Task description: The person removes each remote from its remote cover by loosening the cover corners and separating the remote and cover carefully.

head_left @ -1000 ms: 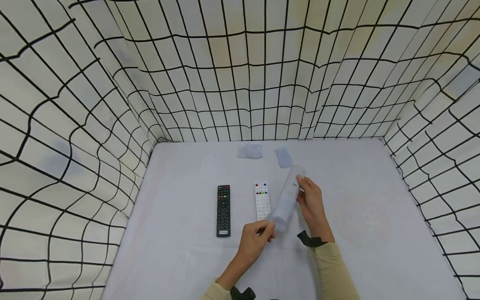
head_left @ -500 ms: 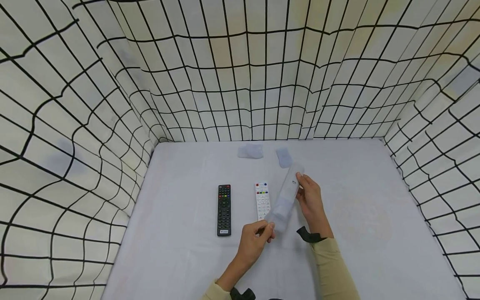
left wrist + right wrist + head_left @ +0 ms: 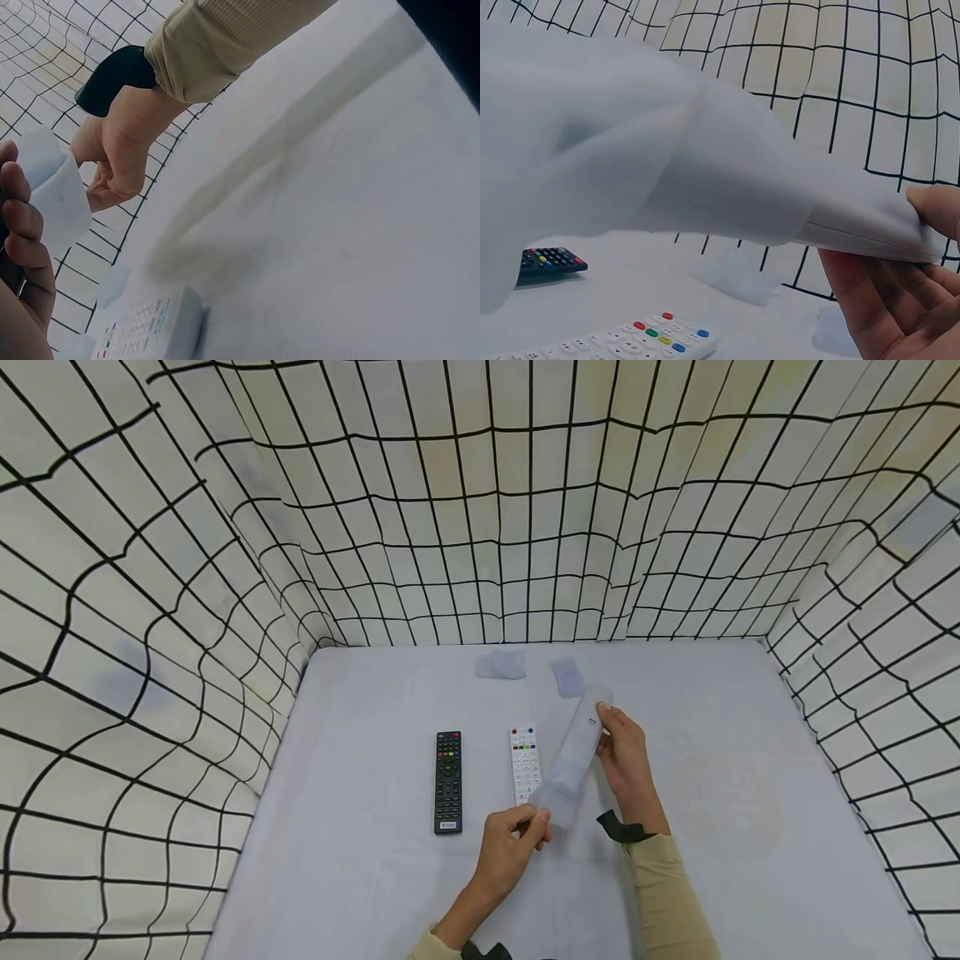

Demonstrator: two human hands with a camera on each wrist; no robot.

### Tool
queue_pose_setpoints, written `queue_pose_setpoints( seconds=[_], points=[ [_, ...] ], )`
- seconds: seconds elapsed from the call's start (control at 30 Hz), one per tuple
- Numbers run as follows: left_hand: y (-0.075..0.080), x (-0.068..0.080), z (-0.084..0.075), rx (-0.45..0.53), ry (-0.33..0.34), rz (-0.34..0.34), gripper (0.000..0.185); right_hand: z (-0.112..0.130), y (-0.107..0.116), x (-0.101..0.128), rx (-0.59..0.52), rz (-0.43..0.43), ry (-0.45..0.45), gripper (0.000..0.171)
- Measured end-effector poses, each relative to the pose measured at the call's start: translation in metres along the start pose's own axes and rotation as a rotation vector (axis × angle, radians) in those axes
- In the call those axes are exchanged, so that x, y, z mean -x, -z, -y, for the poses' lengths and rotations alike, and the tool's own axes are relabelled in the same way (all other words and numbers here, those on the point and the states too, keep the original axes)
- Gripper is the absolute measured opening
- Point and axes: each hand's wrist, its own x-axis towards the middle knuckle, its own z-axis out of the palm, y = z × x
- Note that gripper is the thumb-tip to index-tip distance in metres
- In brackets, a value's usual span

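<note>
While a curtain (image 3: 480, 510) of pale cloth with a black grid walls off three sides, the white surface (image 3: 750, 827) spreads under my hands. Between them I hold a long remote half inside a translucent sleeve (image 3: 573, 756): my left hand (image 3: 510, 847) pinches the sleeve's near end, my right hand (image 3: 624, 760) grips the far end. I judge the sleeve only partly on. Left of my hands lie a white remote (image 3: 524, 762), bare, then a black remote (image 3: 447, 781). Beyond them sit two more sleeves (image 3: 501, 663).
</note>
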Motion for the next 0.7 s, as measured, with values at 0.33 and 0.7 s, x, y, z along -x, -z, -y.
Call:
queue_pose_setpoints(
  seconds=[0.33,0.7],
  points=[
    [-0.0004,0.0013,-0.0014,-0.003,-0.02,0.012,0.036,0.0023,0.0034,-0.0016,0.001,0.012,0.017,0.014],
    [0.0002,0.0035,-0.0022,-0.015,-0.049,0.022,0.033,0.0065,0.0057,-0.0035,-0.015,-0.007,0.007,0.014]
  ],
)
